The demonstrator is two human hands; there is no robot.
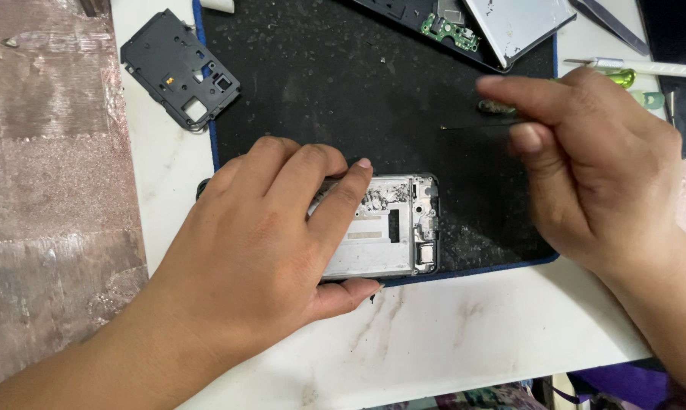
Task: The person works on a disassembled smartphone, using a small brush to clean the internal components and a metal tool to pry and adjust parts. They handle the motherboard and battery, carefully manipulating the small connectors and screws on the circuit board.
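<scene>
My left hand lies over an opened phone frame, fingers across its top and thumb along its near edge, gripping it on the black work mat. The frame's silver inside, with black glue residue near its right end, shows past my fingers. My right hand hovers to the right of the frame, pinching a thin pointed tool whose fine tip points left above the mat. The tool's handle is mostly hidden in my fingers.
A black plastic inner cover lies at the mat's upper left on the white table. Another opened phone with a green circuit board and a silver back panel sits at the top. More tools lie at the upper right.
</scene>
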